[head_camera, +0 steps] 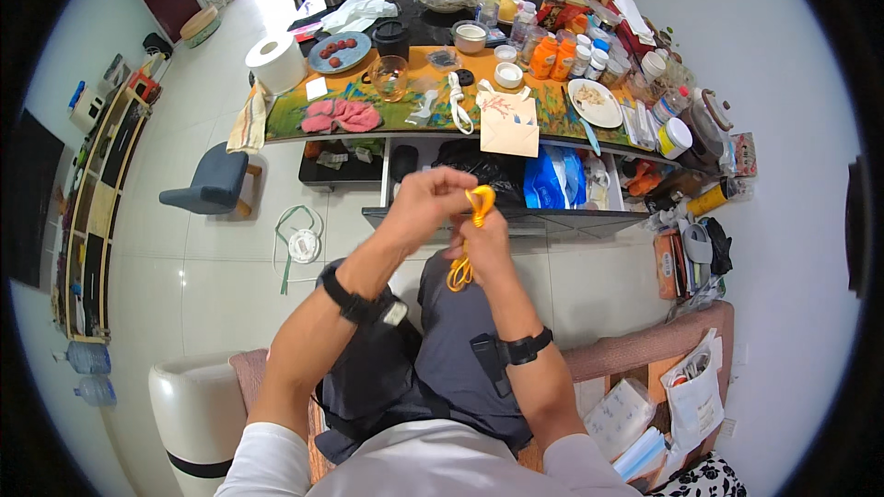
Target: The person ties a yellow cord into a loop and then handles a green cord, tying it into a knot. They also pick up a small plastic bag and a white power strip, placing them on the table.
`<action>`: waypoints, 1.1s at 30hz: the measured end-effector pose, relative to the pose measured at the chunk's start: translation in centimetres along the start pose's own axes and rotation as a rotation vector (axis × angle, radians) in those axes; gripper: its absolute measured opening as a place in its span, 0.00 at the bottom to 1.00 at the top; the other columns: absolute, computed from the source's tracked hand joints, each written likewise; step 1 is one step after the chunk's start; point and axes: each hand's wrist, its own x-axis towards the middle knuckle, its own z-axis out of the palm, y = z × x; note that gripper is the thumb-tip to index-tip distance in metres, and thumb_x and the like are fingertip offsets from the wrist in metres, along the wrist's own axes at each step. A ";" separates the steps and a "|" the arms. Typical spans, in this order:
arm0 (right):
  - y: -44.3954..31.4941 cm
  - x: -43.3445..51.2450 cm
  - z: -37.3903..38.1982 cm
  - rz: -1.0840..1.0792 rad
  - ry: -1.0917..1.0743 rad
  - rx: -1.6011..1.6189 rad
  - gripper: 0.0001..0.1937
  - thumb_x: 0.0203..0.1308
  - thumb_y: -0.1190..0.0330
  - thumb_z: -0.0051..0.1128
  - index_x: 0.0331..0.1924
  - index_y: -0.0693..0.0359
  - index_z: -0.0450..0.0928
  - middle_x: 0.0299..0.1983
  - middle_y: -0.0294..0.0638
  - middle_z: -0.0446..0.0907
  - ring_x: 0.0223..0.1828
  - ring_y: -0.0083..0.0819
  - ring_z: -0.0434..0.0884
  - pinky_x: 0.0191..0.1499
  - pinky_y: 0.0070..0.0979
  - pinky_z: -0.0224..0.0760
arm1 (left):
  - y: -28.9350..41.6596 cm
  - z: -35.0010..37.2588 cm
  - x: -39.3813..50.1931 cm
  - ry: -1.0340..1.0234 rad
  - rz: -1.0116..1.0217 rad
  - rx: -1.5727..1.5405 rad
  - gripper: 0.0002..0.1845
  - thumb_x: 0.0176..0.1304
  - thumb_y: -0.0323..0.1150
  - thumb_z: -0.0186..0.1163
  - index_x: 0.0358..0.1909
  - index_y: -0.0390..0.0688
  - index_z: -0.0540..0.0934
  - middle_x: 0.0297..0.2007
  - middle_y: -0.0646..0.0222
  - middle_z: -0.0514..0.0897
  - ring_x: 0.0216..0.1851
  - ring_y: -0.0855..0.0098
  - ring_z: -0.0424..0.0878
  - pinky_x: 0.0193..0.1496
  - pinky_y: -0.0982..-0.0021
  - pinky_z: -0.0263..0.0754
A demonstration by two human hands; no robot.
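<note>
A yellow cord (pixel 483 201), wound into a bundle, is between my two hands above my knees. My right hand (pixel 489 240) grips the bundle around its middle; one loop sticks up above the fist and thinner loops hang below it. From the left, my left hand (pixel 431 201) pinches the side of the upper loop between thumb and fingertips. Part of the cord is hidden behind the right fingers. Just beyond the hands is an open drawer (pixel 378 215) holding a black plastic bag (pixel 501 164) and a blue package (pixel 552 179).
The table (pixel 414 125) ahead carries a paper bag (pixel 510 120), a white cord (pixel 457 103), a pink cloth (pixel 342 116), a glass cup (pixel 389 79) and several bottles. A small stool (pixel 215 179) stands left. On the floor lies a round white device (pixel 304 246) with a cord.
</note>
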 end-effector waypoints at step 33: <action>0.9 6.9 -4.3 0.079 0.048 0.711 0.18 0.69 0.67 0.53 0.58 0.66 0.70 0.47 0.52 0.82 0.45 0.40 0.84 0.49 0.33 0.78 | 0.4 -0.5 4.3 -0.430 0.344 0.805 0.22 0.61 0.29 0.64 0.57 0.35 0.77 0.52 0.55 0.76 0.56 0.57 0.74 0.60 0.61 0.68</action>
